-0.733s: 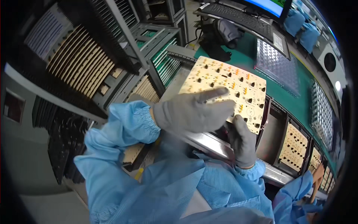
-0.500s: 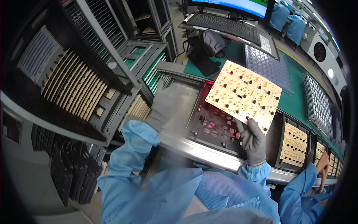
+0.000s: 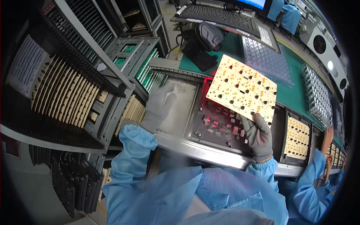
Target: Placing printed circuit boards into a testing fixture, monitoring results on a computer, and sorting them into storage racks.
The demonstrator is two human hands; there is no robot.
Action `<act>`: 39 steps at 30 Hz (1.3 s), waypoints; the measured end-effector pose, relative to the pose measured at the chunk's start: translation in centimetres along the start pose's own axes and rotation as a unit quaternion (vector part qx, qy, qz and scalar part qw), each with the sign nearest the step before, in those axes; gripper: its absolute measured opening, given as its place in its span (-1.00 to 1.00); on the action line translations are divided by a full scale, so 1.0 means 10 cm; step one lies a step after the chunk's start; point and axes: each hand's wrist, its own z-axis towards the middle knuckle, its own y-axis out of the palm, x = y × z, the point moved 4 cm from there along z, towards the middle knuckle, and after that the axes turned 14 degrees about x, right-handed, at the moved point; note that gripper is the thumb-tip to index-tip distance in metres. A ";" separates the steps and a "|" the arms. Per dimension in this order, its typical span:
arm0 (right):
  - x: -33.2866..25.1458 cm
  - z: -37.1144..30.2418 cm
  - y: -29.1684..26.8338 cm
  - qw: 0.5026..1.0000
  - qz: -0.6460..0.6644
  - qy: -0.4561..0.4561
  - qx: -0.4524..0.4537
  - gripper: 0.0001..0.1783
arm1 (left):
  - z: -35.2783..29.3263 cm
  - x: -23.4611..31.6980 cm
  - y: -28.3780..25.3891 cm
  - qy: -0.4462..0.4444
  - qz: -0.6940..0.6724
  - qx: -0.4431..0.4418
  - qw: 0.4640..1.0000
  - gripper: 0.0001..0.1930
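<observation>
My right hand (image 3: 258, 137), in a grey glove, pinches the lower right edge of a cream-coloured circuit board panel (image 3: 243, 88) with rows of small black parts. The panel is tilted above a dark fixture (image 3: 202, 125) with many small cutouts, lit red, and its lower edge hides part of it. To the left, my left hand (image 3: 159, 107), also gloved in grey, is over the bare metal plate (image 3: 182, 108) beside the fixture. Motion blurs its fingers, which look stretched out, and nothing shows in them.
At left, a black rack holds many cream panels (image 3: 65, 92); green boards (image 3: 148, 71) stand behind. Another panel (image 3: 296, 138) lies in a carrier at right, near a co-worker's hands (image 3: 328, 138). Beyond are a keyboard (image 3: 219, 17), a clear tray (image 3: 266, 60) and a silver tray (image 3: 317, 95).
The panel in my right hand has shifted slightly left and tilted a little differently. My left hand remains blurred near the metal plate. The co-worker's one hand has come up. The whole view has shifted slightly.
</observation>
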 end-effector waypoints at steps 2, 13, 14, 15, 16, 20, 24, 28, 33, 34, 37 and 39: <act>0.07 -0.18 0.00 0.986 0.096 0.139 0.008 -0.46 | 0.07 0.18 -0.10 0.103 0.001 0.024 0.994 -0.64; 0.26 -0.34 -0.27 0.968 0.120 0.181 0.128 -0.48 | -0.42 1.13 0.47 0.387 0.041 -0.153 0.908 -0.61; 0.24 -0.28 -0.20 0.969 0.144 0.171 0.104 -0.49 | -0.42 1.10 0.53 0.397 0.061 -0.149 0.904 -0.62; 0.22 -0.25 -0.21 0.973 0.125 0.169 0.091 -0.50 | -0.42 1.09 0.57 0.399 0.058 -0.152 0.902 -0.62; 0.20 -0.25 -0.22 0.975 0.113 0.173 0.082 -0.49 | -0.41 1.08 0.59 0.385 0.042 -0.136 0.912 -0.62; 0.08 -0.55 -0.27 0.981 0.001 0.185 0.057 -0.45 | -0.40 1.16 0.52 0.371 0.036 -0.117 0.920 -0.64; -0.21 -0.86 -0.30 0.981 -0.067 0.177 0.051 -0.44 | -0.28 1.16 0.34 0.320 0.028 -0.158 0.934 -0.70; -0.46 -0.73 -0.44 0.878 -0.422 -0.141 0.176 -0.54 | -0.31 0.84 0.34 0.316 -0.003 -0.245 0.917 -0.72; -0.73 -0.39 -0.41 0.601 -0.719 -0.342 0.069 -0.58 | -0.17 0.72 0.45 0.280 -0.022 -0.353 0.893 -0.82; -0.74 -0.32 -0.41 0.618 -0.714 -0.326 0.054 -0.54 | -0.11 0.79 0.41 0.337 -0.068 -0.257 0.903 -0.92; -0.74 -0.29 -0.39 0.570 -0.769 -0.288 -0.020 -0.45 | -0.21 0.63 0.44 0.345 -0.040 -0.201 0.916 -0.90; -0.70 -0.26 -0.53 0.566 -0.773 -0.285 -0.012 -0.30 | -0.26 0.57 0.42 0.361 0.004 -0.205 0.910 -0.88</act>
